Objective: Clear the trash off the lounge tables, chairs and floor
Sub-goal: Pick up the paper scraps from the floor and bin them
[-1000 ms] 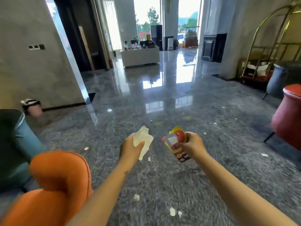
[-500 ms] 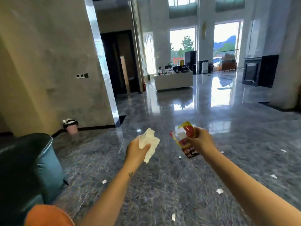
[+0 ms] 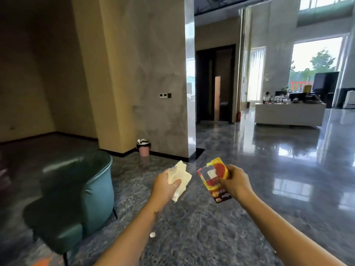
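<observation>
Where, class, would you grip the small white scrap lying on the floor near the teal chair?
Pinch the white scrap across its top, coming from straight above: it is small and low on the flat floor, probably offering no side edge.

Bin (image 3: 143, 147) behind armchair (image 3: 76, 191), against wall (image 3: 157, 73)

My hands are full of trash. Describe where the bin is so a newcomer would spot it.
Find the grey marbled wall left of the dark doorway. At its foot, by the beige corner, stands the bin: small, pink, black-lined, unlike the big teal chair.
</observation>
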A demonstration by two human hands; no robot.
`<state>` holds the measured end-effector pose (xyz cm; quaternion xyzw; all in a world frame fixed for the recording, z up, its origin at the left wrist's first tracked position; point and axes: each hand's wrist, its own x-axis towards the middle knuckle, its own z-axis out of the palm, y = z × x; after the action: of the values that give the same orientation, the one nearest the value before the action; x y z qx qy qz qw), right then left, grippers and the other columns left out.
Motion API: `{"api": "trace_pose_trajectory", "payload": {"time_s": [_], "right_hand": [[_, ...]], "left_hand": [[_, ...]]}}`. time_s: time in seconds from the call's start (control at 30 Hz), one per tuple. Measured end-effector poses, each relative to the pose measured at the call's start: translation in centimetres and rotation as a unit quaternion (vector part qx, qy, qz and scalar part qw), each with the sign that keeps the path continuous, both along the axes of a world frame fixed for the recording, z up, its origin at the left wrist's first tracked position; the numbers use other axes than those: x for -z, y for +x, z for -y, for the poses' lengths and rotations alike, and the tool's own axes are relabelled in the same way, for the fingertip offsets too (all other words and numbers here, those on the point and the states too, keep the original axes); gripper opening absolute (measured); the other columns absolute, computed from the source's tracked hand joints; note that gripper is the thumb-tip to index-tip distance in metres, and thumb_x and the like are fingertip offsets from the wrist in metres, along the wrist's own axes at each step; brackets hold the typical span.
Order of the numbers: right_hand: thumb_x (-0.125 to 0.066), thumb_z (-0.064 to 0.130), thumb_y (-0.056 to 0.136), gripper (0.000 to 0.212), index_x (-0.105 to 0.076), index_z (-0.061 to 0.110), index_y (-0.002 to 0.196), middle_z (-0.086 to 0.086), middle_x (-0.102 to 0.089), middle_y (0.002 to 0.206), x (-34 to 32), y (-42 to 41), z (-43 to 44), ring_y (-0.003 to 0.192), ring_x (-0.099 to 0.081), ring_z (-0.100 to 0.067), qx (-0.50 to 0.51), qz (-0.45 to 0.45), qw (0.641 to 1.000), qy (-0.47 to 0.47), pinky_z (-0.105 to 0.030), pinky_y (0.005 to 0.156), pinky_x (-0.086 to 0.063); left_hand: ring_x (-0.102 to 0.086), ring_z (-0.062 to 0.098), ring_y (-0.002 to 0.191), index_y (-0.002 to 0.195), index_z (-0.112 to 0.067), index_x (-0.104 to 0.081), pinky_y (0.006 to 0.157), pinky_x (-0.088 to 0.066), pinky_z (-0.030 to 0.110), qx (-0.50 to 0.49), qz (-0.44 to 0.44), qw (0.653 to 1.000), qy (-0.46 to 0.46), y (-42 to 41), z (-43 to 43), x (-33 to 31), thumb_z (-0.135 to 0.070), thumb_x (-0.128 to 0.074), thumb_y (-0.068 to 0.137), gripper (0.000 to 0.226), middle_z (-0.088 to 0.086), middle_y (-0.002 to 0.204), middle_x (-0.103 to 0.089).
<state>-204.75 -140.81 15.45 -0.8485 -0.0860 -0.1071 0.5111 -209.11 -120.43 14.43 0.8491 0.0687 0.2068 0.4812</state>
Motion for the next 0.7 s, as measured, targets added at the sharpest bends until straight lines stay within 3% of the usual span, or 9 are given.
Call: {"api": "trace_pose_trajectory", "payload": {"time_s": [0.1, 0.27, 0.43, 0.53, 0.7], "right_hand": [[-0.073, 0.011, 0.076, 0.016, -0.061, 0.017, 0.085, 0.006, -0.06, 0.074, 0.1, 8.5, -0.2, 0.066, -0.053, -0.005, -0.02, 0.006, 1.0, -0.002, -0.014, 0.052, -0.035], [-0.078, 0.013, 0.071, 0.023, -0.059, 0.021, 0.08, 0.012, -0.06, 0.069, -1.9, 22.4, 0.3, 0.064, -0.054, -0.001, -0.043, 0.011, 0.999, 0.016, -0.009, 0.05, -0.036], [-0.081, 0.013, 0.067, 0.025, -0.059, 0.023, 0.074, 0.013, -0.06, 0.066, -1.6, 35.9, 0.3, 0.061, -0.054, 0.002, -0.045, 0.018, 0.998, 0.046, -0.004, 0.049, -0.038], [-0.082, 0.015, 0.065, 0.025, -0.06, 0.02, 0.076, 0.01, -0.06, 0.066, -0.3, 44.9, -0.6, 0.061, -0.053, -0.001, -0.057, 0.016, 0.997, 0.048, -0.009, 0.049, -0.037], [-0.083, 0.018, 0.064, 0.026, -0.062, 0.017, 0.08, 0.002, -0.063, 0.072, 0.6, 61.9, -3.1, 0.068, -0.057, -0.013, -0.089, 0.013, 0.995, 0.042, -0.019, 0.055, -0.039]], "left_hand": [[-0.056, 0.02, 0.098, 0.126, -0.002, -0.051, 0.071, -0.037, 0.019, -0.014, -0.004, 1.0, -0.009, 8.1, -0.6, 0.5, -0.01, -0.062, 0.086, 0.042, 0.012, 0.116, -0.061], [-0.057, 0.024, 0.103, 0.128, -0.003, -0.05, 0.079, -0.043, 0.027, -0.027, -0.004, 0.999, -0.022, 22.0, -0.8, -0.7, -0.01, -0.061, 0.086, 0.043, 0.012, 0.115, -0.061], [-0.057, 0.024, 0.1, 0.126, -0.004, -0.053, 0.075, -0.043, 0.027, -0.035, -0.022, 0.999, 0.005, 35.7, -0.2, -0.4, -0.013, -0.062, 0.086, 0.042, 0.013, 0.117, -0.061], [-0.057, 0.026, 0.103, 0.127, -0.005, -0.052, 0.076, -0.042, 0.026, -0.042, -0.023, 0.999, -0.002, 44.4, -0.2, 0.5, -0.012, -0.063, 0.087, 0.042, 0.012, 0.117, -0.062], [-0.057, 0.019, 0.09, 0.12, -0.002, -0.056, 0.066, -0.038, 0.021, -0.063, -0.012, 0.997, -0.044, 59.1, -1.2, 1.3, -0.009, -0.061, 0.086, 0.035, 0.005, 0.099, -0.061]]}}
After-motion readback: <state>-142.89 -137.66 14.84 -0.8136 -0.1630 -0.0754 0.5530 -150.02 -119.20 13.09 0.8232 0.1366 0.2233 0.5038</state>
